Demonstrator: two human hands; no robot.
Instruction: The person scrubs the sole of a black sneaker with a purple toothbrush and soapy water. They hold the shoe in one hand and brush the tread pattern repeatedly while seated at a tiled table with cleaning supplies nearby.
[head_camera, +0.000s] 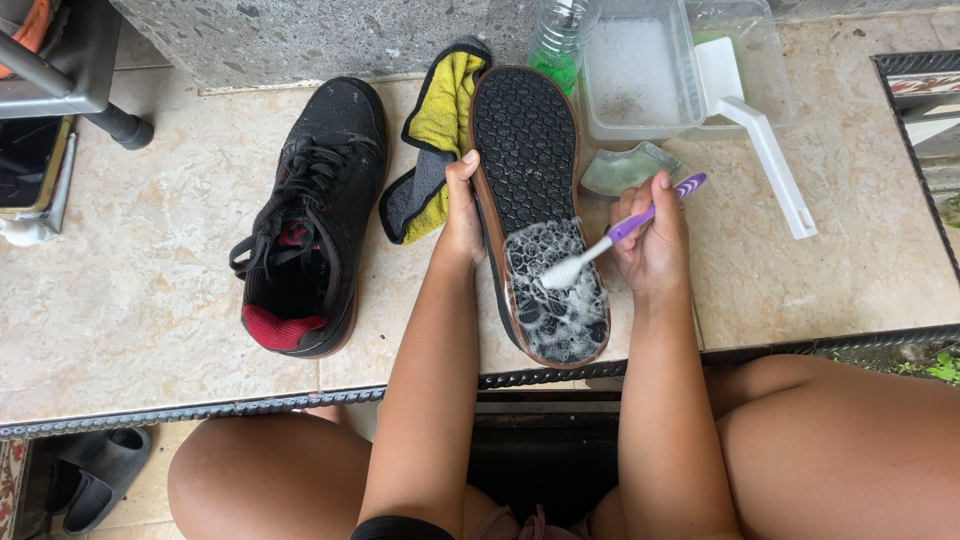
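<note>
Here the left hand (462, 215) clamps the edge of the upturned shoe (535, 205), sole to the sky, thumb side pressed on the brown rim, holding it steady on the tiled ledge (150, 290). The right hand (655, 240) is closed around a purple and white toothbrush (622, 232), bristles buried in foam on the heel half of the sole. Suds cover that near end; the toe half shows dry black tread, so by my reading the scrubbing is in full swing and roughly half the sole is lathered.

Just left of the held shoe lies a yellow and grey cloth (432, 140), and beyond it the 2nd black shoe (305, 225) sits upright, laces loose, red lining showing. Behind the sole stand a clear tub of soapy water (640, 70), a green-tinted plastic bottle (557, 45), a white long-handled brush (755, 130) and a pale green soap dish (628, 168).

Carrying on would call for a firm left grip and short strokes working up toward the toe, I'd judge.
</note>
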